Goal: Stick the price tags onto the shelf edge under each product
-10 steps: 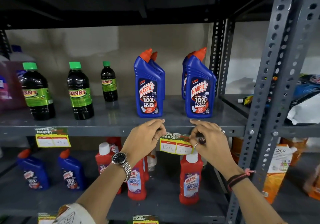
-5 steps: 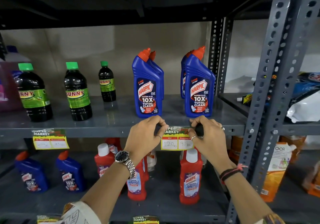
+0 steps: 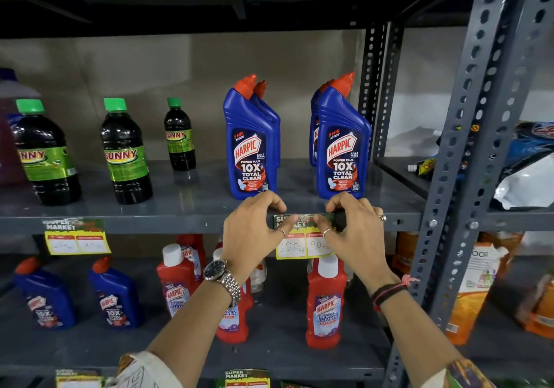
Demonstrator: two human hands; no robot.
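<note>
A green and yellow price tag (image 3: 295, 245) reading 120 and 90 hangs from the grey shelf edge (image 3: 180, 224) below the blue Harpic bottles (image 3: 250, 144). My left hand (image 3: 254, 228) and my right hand (image 3: 352, 231) flank it, thumbs pressing its green top strip against the edge, fingers curled over the shelf lip. A second price tag (image 3: 76, 236) is stuck on the same edge further left, under the dark Sunny bottles (image 3: 126, 153). My right hand also seems to hold a small dark object against the edge; what it is cannot be made out.
A perforated grey upright (image 3: 458, 162) stands just right of my right hand. Red Harpic bottles (image 3: 325, 303) and small blue ones (image 3: 115, 299) fill the shelf below. More tags (image 3: 247, 378) sit on the lowest edge. Bags and packets (image 3: 527, 165) lie in the right bay.
The tag went from tilted and held just off the edge to level against it. Both hands moved up, and the thumbs came inward over the tag's top strip.
</note>
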